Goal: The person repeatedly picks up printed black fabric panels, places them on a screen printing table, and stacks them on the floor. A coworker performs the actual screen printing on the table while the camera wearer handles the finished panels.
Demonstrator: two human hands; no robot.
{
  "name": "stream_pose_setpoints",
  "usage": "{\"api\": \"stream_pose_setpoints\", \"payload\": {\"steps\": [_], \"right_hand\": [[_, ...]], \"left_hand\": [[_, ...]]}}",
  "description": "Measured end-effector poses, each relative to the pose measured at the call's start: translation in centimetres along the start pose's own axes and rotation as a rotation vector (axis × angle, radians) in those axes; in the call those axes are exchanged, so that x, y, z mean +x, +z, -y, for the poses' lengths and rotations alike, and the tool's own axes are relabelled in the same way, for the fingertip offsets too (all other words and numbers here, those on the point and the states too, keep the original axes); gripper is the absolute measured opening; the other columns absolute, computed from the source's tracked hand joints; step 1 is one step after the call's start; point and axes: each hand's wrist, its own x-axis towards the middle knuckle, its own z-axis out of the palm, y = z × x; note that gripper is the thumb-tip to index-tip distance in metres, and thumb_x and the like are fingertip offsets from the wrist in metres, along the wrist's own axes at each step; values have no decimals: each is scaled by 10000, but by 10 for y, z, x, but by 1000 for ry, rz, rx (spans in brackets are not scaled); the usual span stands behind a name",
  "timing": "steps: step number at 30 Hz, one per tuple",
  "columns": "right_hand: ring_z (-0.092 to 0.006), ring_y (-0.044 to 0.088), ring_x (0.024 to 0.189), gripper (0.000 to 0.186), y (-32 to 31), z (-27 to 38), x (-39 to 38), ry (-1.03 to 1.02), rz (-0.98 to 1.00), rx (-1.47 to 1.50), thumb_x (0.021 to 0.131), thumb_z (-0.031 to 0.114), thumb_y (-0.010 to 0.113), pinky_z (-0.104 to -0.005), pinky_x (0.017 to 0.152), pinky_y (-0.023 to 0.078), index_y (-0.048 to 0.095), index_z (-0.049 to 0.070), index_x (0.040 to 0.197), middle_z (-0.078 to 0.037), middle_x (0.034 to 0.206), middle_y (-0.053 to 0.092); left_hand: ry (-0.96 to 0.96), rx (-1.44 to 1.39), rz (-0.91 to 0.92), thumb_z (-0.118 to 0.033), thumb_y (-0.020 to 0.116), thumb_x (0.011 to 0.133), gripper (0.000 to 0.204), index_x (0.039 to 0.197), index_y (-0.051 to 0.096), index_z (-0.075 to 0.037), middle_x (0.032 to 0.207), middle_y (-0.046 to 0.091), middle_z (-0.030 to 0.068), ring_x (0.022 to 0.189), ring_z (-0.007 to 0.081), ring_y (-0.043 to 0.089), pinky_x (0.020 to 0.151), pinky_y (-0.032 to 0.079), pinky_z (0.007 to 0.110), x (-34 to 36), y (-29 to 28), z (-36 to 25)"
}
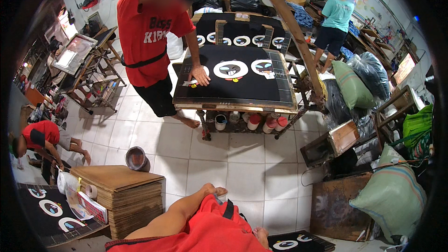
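Observation:
Neither of my hands can be made out. Red clothing (200,231) with a black strip fills the lower middle, and a bare limb (175,217), seemingly my left arm, angles forward beside it. Its far end is bent, with no fingers distinguishable. Just beyond shows what looks like a bare foot (221,190). Another patch of skin (261,238), maybe a foot, appears to the right of the clothing. Nearest on that side lies a black printed panel (291,242) with white round faces. A tall stack of brown boards (121,200) stands to my left.
Across the tiled floor (205,172), a co-worker in red (149,37) rests a hand on a table of black printed fabric (247,88). A dark bucket (136,158) stands ahead left. Sacks (394,191) and wooden frames (333,142) crowd the right. Two more people work farther off.

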Motion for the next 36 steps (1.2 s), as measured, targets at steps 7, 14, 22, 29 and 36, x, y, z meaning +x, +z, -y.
{"api": "stream_pose_setpoints", "payload": {"steps": [7, 14, 22, 29, 36], "right_hand": [[-233, 621, 725, 190, 12, 9, 0, -26, 84, -24, 825, 90, 562, -323, 620, 524, 576, -16, 982, -122, 867, 613], [-229, 619, 773, 191, 17, 14, 9, -40, 93, -65, 840, 92, 540, -332, 669, 517, 585, -2, 999, -112, 885, 618], [-229, 619, 746, 175, 13, 13, 13, -43, 41, -57, 838, 82, 554, -339, 663, 518, 588, 7, 992, -112, 870, 616], [-260, 618, 751, 226, 7, -6, 20, -54, 115, -13, 848, 73, 523, -360, 668, 527, 547, -29, 1048, -153, 887, 596], [-241, 638, 744, 179, 4, -15, 11, -40, 28, -65, 834, 84, 546, -327, 609, 524, 606, -26, 962, -128, 854, 630]], "left_hand": [[59, 64, 14, -325, 703, 678, 368, 917, 702, -46, 934, 676, 162, 895, 274, 634, 813, 485, 337, -5, -3, -2], [-56, -12, -24, -324, 693, 687, 355, 929, 705, -65, 924, 675, 159, 908, 277, 634, 810, 488, 339, 3, 2, 9], [148, 215, -1, -324, 640, 739, 316, 958, 700, -105, 998, 657, 158, 950, 303, 617, 853, 479, 348, 25, 13, 34], [214, 260, 26, -310, 616, 762, 316, 990, 689, -104, 986, 661, 137, 953, 281, 619, 870, 476, 345, 33, 21, 41], [281, 339, 4, -272, 613, 745, 287, 1001, 693, -169, 976, 663, 120, 964, 262, 626, 854, 492, 341, 53, 38, 64]]}}
